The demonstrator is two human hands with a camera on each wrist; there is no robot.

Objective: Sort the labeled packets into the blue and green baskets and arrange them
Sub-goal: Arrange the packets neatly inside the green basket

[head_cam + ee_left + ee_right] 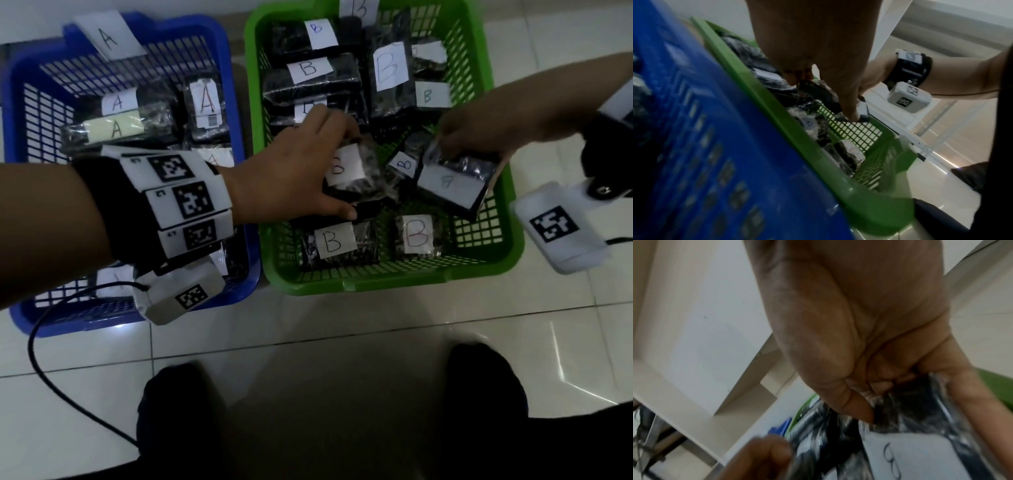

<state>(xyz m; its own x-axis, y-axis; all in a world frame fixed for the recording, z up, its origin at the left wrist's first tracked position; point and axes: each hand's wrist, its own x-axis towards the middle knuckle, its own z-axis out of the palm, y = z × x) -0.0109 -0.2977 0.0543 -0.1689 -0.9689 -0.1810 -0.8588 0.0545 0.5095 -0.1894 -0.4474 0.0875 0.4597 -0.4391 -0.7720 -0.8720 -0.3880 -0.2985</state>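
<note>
My left hand (351, 176) reaches into the green basket (383, 286) and grips a black packet (373, 171) with a white B label, thumb below and fingers above. In the left wrist view the left hand (825, 99) pinches that dark packet (818, 91) over the green basket (777, 113). To its right, my right hand (448, 150) holds the top edge of another B packet (448, 181), tilted above the basket floor. Seen from the right wrist, the thumb and fingers of the right hand (916, 402) clamp this glossy packet (910, 418). The blue basket (20, 85) holds several A packets (116, 130).
Several B packets fill the green basket's back half; two more (334, 241) lie along its front wall. Paper signs A (108, 36) and B (359, 8) stand behind the baskets. A black cable (37, 359) trails over the white tiled floor. My dark-clothed knees (178, 411) are below.
</note>
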